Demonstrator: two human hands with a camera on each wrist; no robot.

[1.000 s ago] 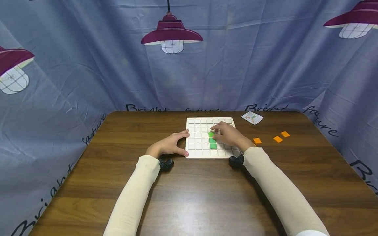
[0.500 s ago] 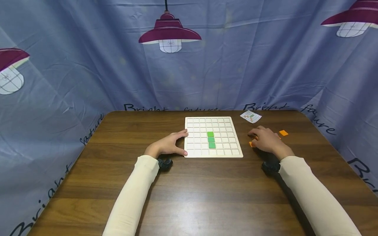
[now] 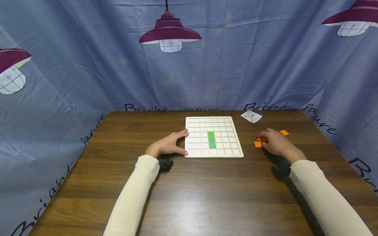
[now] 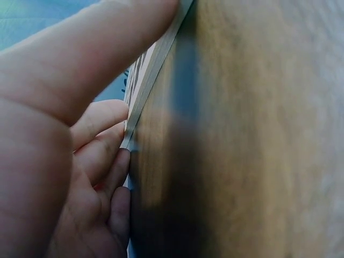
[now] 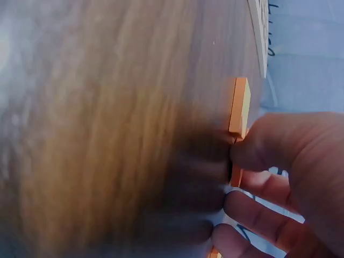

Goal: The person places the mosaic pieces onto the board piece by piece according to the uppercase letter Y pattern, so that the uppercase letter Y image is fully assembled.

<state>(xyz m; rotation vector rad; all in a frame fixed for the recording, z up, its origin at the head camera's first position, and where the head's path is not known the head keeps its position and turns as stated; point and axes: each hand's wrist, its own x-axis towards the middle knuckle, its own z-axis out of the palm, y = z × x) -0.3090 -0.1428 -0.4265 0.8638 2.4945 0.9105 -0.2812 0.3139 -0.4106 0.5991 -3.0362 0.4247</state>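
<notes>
A white gridded board (image 3: 195, 146) lies on the table with a column of three green tiles (image 3: 211, 139) in its cells. The left hand (image 3: 168, 144) rests spread at the board's left edge, thumb and fingertips touching it; in the left wrist view this hand (image 4: 48, 140) lies along the board's side (image 4: 141, 99). To the right of the board, the right hand (image 3: 277, 143) pinches an orange tile (image 3: 261, 139) low at the table. The right wrist view shows its thumb across the pinched tile (image 5: 236, 176), beside another orange tile (image 5: 238, 107).
One orange tile (image 3: 258, 144) lies just left of the right fingertips, another (image 3: 284, 132) behind the right hand. A patterned paper card (image 3: 251, 116) lies at the wooden table's (image 3: 206, 196) back edge. A blue printed curtain (image 3: 224, 72) hangs behind.
The right hand has left the green tiles on the board, moved right to the orange tiles and taken hold of one. The left hand has stayed at the board's edge.
</notes>
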